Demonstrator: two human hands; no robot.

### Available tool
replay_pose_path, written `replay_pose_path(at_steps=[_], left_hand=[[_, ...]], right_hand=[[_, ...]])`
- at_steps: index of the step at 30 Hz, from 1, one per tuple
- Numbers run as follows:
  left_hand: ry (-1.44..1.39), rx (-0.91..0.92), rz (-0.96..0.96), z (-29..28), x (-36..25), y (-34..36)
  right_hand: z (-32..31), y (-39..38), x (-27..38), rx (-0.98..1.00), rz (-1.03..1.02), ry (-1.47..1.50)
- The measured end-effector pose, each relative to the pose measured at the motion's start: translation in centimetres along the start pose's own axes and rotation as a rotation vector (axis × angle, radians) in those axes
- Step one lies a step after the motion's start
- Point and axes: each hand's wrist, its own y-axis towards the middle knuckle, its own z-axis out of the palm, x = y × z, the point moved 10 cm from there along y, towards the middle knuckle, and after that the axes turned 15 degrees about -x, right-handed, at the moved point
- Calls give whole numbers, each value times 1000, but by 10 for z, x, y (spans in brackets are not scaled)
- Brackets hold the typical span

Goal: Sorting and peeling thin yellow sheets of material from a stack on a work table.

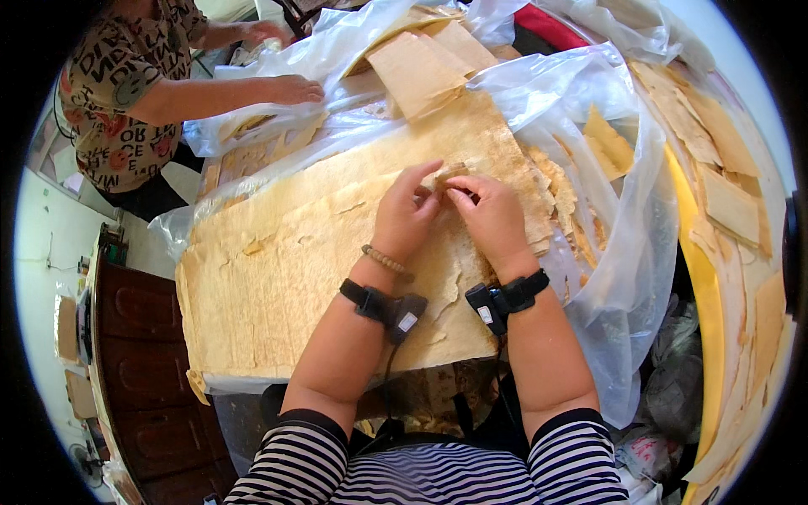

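A large tan, fibrous sheet (286, 278), thin and rough like bark or coarse paper, lies spread in front of me. Its surface is peeling in places. Over its right-hand part my left hand (402, 215) and my right hand (492, 219) meet, fingertips close together. A small brown flake (441, 178) shows between them. My right thumb and forefinger pinch at it, while my left fingers curl around its other side. Whether the flake is loose or part of the sheet is hidden by my fingers.
Clear plastic film (623, 311) lies bunched at the right and back. Tan rectangular pieces (417, 71) are piled at the far edge, and more sheets (732, 210) lie far right. Another person's hand (295, 89) rests over plastic at the far left. A dark wooden panel (143, 337) stands left.
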Motion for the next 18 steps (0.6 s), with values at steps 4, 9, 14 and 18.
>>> replay_pose_path(at_steps=[4,9,14,18], left_hand=[[67,25,99,0,-3,1],[49,-5,149,3,-3,0],[-7,1,129,1,-8,-1],[56,67,111,6,-4,0]], right_hand=[[1,1,0,15,-11,77],[4,-1,-12,66,68,-24],[4,0,-22,117,202,4],[8,-6,-36,89,338,164]])
